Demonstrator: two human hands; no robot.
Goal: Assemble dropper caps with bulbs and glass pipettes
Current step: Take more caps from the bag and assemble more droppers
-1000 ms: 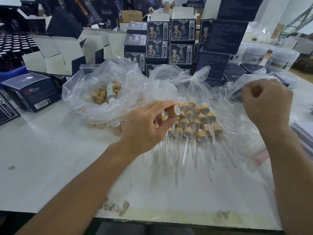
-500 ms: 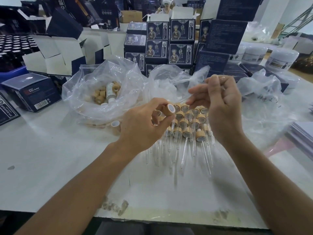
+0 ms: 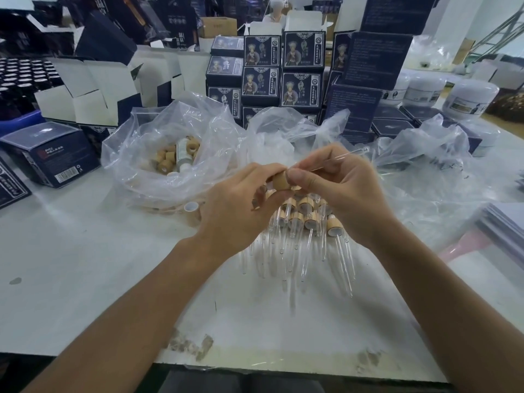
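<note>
My left hand (image 3: 238, 205) pinches a tan dropper cap (image 3: 279, 180) above the middle of the table. My right hand (image 3: 340, 191) holds a thin glass pipette (image 3: 344, 156) between thumb and fingers, its near end meeting the cap and its far tip pointing up to the right. Under both hands lie several assembled droppers (image 3: 309, 222) in rows, tan caps away from me and glass tubes toward me. A clear bag (image 3: 158, 154) at the left holds several loose tan caps (image 3: 170, 158). One loose cap (image 3: 191, 207) lies beside that bag.
Stacked dark printed boxes (image 3: 283, 69) and open white cartons (image 3: 93, 92) line the back. A crumpled clear bag (image 3: 425, 165) lies at the right, white jars (image 3: 470, 100) behind it. A dark box (image 3: 51, 157) sits far left, a stack of sheets (image 3: 504, 228) at the right edge.
My right hand came from the bag at the right with a pipette and moved left to meet the cap. My left hand lifted the cap slightly toward it.
</note>
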